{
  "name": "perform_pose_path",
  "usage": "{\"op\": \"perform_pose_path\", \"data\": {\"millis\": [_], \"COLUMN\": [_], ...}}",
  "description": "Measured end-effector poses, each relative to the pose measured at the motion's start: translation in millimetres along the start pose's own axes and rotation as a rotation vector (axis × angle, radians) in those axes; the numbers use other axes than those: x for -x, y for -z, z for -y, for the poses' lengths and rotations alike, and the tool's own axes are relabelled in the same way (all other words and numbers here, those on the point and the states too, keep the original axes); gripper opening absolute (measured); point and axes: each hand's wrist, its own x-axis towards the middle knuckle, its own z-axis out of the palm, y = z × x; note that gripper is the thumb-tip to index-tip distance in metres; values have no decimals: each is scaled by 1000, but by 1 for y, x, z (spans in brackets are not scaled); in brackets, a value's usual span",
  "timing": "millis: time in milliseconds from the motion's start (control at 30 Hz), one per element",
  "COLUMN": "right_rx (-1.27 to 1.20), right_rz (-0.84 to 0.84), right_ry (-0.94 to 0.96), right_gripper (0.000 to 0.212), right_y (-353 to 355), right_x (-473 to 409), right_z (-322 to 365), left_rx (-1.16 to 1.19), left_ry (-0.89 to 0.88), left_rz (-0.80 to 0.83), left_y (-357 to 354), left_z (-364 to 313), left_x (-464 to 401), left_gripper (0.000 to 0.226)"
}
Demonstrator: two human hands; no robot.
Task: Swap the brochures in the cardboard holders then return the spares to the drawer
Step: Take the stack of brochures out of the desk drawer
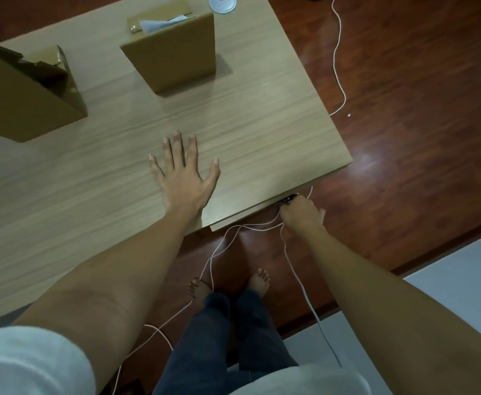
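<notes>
Wood desk point(262, 132) under the flat, spread left hand point(183, 178), while the right hand point(302, 213) seemingly grips the drawer handle point(289, 199), ready to pull.

You wear short pale grey-white sleeves point(31, 360) that end above the elbow, leaving both forearms bare. Your left hand point(183, 178) and right hand point(302, 215) carry no gloves, rings, watch or bands that can be seen. Your trousers point(228, 343) are dark blue denim, reaching the ankles. Your feet point(258, 282) are bare, with the toenails looking dark, though blurred.
</notes>
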Motion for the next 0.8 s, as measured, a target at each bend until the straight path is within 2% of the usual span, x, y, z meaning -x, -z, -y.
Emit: {"op": "perform_pose_path", "data": {"millis": [433, 567, 700, 800], "right_rx": [-15, -29, -23, -10], "right_rz": [-12, 13, 21, 34], "right_ry": [-68, -95, -121, -128], "right_gripper": [41, 35, 21, 21], "right_y": [-18, -25, -31, -34], "right_x": [23, 39, 55, 64], "right_z": [-39, -60, -80, -95], "left_rx": [19, 6, 3, 3], "left_ry": [5, 2, 9, 5], "left_rz": [35, 42, 34, 28], "left_y": [10, 9, 6, 2], "left_z": [-3, -3, -1, 1], "left_x": [1, 1, 0, -1], "left_gripper": [80, 80, 81, 82]}}
